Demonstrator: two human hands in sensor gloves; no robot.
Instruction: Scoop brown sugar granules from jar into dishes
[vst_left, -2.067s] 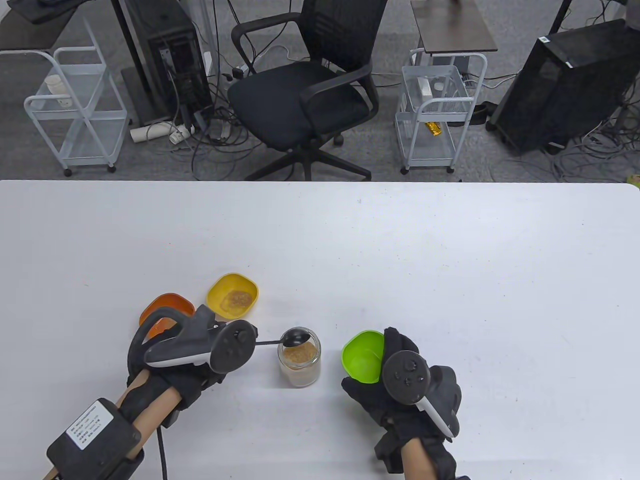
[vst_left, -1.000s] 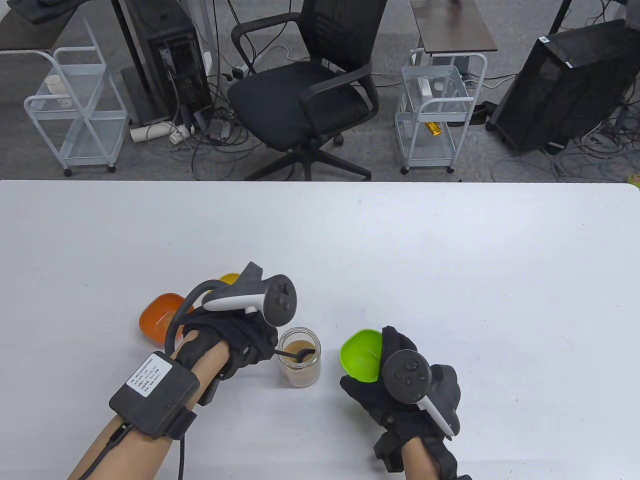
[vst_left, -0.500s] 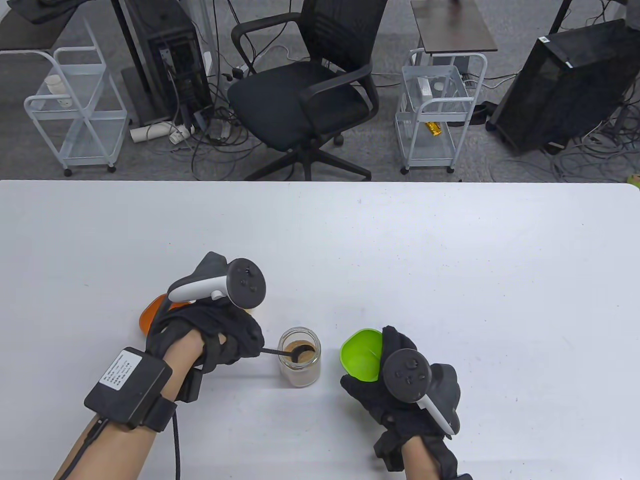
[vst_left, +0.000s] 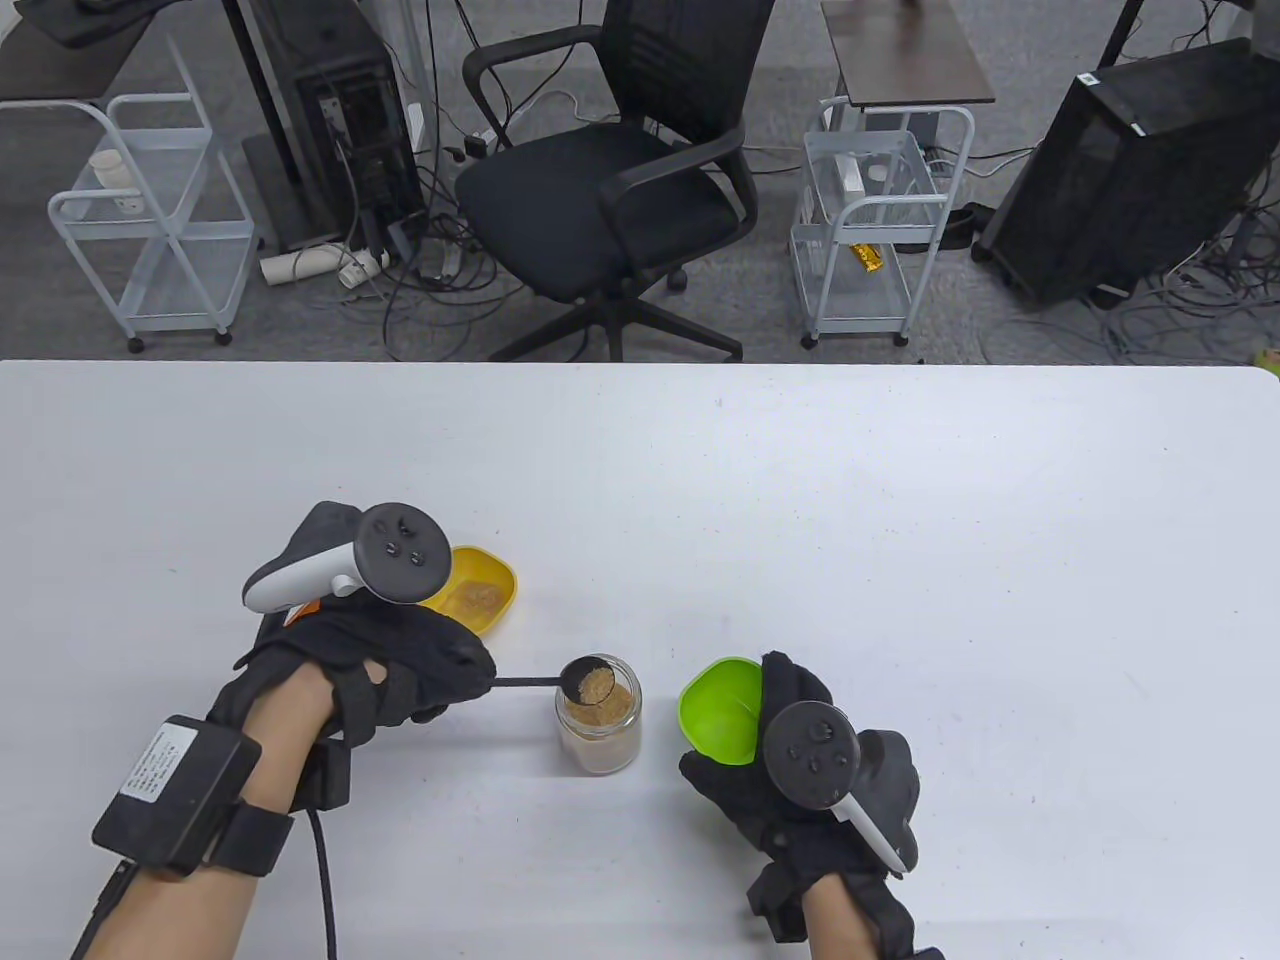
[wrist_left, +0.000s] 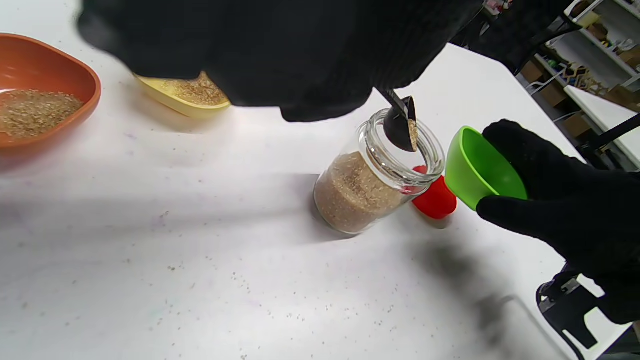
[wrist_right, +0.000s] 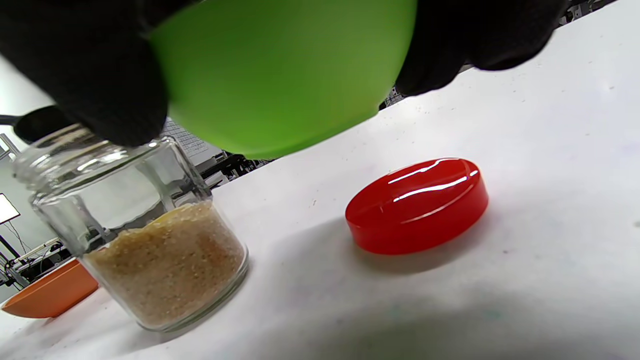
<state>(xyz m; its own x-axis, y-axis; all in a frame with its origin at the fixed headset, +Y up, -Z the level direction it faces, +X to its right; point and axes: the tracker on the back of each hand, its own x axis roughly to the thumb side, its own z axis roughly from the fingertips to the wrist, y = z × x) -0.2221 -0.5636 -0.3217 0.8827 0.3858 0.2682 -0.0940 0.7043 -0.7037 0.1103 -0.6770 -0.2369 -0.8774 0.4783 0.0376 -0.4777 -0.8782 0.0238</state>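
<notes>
A glass jar (vst_left: 599, 728) part full of brown sugar stands on the white table (vst_left: 900, 520); it also shows in the left wrist view (wrist_left: 370, 192) and the right wrist view (wrist_right: 140, 235). My left hand (vst_left: 400, 670) grips a black spoon (vst_left: 585, 682) loaded with sugar, held just over the jar mouth; the spoon also shows in the left wrist view (wrist_left: 402, 127). My right hand (vst_left: 790, 770) holds an empty green dish (vst_left: 722, 712) tilted above the table, right of the jar. A yellow dish (vst_left: 480, 592) and an orange dish (wrist_left: 35, 100) both hold sugar.
A red jar lid (wrist_right: 417, 205) lies on the table under the green dish, right of the jar. The yellow and orange dishes sit close together left of and behind the jar. Sugar grains are scattered on the table near the jar.
The spoon went from empty above the jar, down into the sugar, and is now lifted out full at the jar mouth. My left hand drew back to the left. The right hand stayed still.
</notes>
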